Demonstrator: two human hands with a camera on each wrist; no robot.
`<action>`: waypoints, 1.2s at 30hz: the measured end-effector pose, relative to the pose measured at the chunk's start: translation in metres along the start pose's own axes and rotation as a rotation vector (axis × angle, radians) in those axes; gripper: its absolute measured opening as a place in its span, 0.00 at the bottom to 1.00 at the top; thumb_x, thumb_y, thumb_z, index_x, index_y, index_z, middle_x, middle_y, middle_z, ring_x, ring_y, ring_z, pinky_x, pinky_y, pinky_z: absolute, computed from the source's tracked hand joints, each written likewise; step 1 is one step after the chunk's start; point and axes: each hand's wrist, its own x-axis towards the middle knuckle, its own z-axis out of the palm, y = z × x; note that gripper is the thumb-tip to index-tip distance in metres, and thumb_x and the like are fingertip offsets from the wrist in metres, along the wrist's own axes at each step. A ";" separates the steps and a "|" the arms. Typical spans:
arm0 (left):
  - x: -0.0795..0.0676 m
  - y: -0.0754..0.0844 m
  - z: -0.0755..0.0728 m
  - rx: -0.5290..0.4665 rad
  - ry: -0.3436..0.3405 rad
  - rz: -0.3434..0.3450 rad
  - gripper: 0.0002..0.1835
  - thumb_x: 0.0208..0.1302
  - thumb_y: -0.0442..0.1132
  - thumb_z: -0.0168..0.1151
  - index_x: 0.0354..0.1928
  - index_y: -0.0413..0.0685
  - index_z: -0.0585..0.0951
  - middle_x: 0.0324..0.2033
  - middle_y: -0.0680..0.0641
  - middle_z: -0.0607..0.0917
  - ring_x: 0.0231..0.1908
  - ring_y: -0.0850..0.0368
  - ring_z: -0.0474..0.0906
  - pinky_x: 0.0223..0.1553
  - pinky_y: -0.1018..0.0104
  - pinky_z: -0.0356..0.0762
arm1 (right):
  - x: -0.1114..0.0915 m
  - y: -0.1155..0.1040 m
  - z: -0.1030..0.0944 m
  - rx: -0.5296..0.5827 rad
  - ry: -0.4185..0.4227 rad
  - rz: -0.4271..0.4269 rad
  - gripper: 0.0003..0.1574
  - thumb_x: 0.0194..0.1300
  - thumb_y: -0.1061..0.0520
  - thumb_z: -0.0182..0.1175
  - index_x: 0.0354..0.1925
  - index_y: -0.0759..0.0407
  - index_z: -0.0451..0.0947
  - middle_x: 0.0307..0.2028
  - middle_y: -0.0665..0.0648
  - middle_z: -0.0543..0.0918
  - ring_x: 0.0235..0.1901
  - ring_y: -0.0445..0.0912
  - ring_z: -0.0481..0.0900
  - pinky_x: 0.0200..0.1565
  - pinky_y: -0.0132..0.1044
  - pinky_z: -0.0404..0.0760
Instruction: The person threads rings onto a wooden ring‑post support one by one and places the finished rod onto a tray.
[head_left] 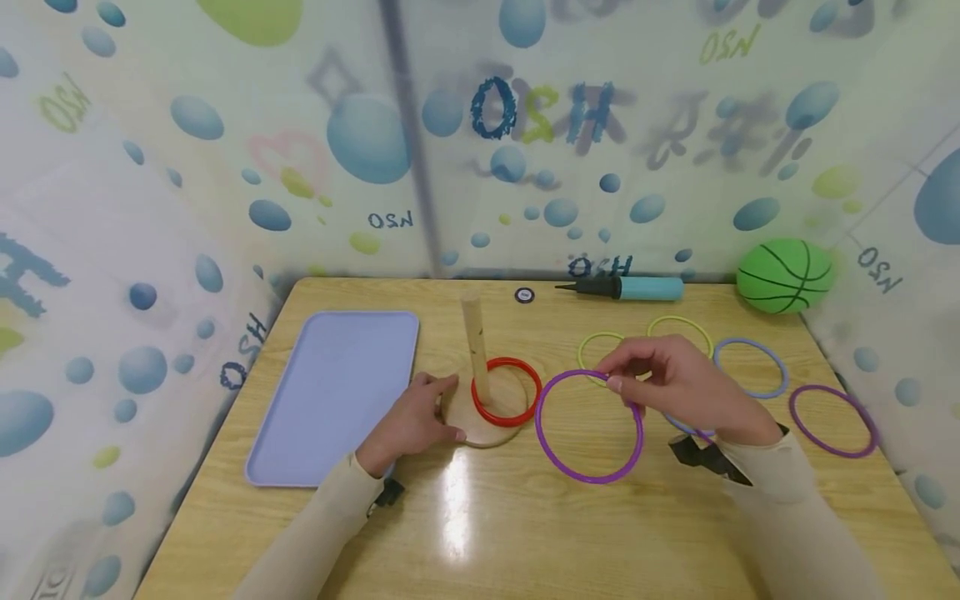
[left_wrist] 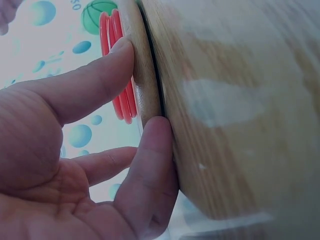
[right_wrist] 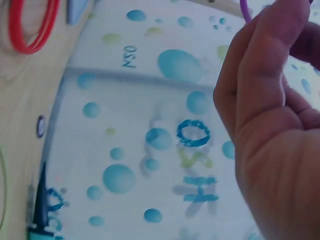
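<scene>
My left hand (head_left: 411, 421) grips the rim of a round wooden base (head_left: 480, 435), which carries an upright wooden peg (head_left: 474, 342). In the left wrist view the thumb and fingers (left_wrist: 95, 85) press on the edge of that base. Red rings (head_left: 502, 422) lie stacked around the peg, low on the base. To the right of the stand, my right hand (head_left: 678, 387) pinches a purple ring (head_left: 589, 479) by its upper edge, holding it above the table. The right wrist view shows only a small piece of this purple ring (right_wrist: 245, 10).
A lavender tray (head_left: 337, 400) lies left of the stand. Yellow rings (head_left: 678, 318), a blue ring (head_left: 784, 379) and another purple ring (head_left: 793, 414) lie at the right, partly behind my right hand. Along the back are a small round disc (head_left: 524, 295), a hand pump (head_left: 651, 289) and a green ball (head_left: 785, 276).
</scene>
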 end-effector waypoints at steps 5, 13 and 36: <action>0.000 -0.001 0.000 -0.004 0.001 -0.001 0.52 0.54 0.42 0.85 0.79 0.42 0.68 0.53 0.40 0.75 0.38 0.56 0.73 0.42 0.62 0.76 | 0.007 -0.024 0.006 0.055 0.097 0.118 0.09 0.75 0.55 0.66 0.51 0.51 0.87 0.33 0.59 0.85 0.26 0.52 0.84 0.30 0.42 0.86; 0.000 -0.002 0.000 0.000 0.006 0.007 0.52 0.53 0.42 0.85 0.78 0.41 0.69 0.54 0.40 0.75 0.39 0.56 0.73 0.44 0.62 0.77 | 0.033 -0.048 0.024 0.174 0.254 0.119 0.14 0.76 0.52 0.66 0.54 0.58 0.85 0.32 0.61 0.85 0.30 0.50 0.84 0.36 0.40 0.88; -0.003 0.000 -0.001 0.012 0.016 0.028 0.52 0.52 0.42 0.86 0.78 0.41 0.69 0.56 0.38 0.75 0.41 0.56 0.73 0.45 0.62 0.76 | 0.102 -0.018 0.068 0.582 0.355 0.158 0.14 0.76 0.61 0.64 0.56 0.65 0.82 0.38 0.54 0.82 0.32 0.41 0.85 0.38 0.42 0.90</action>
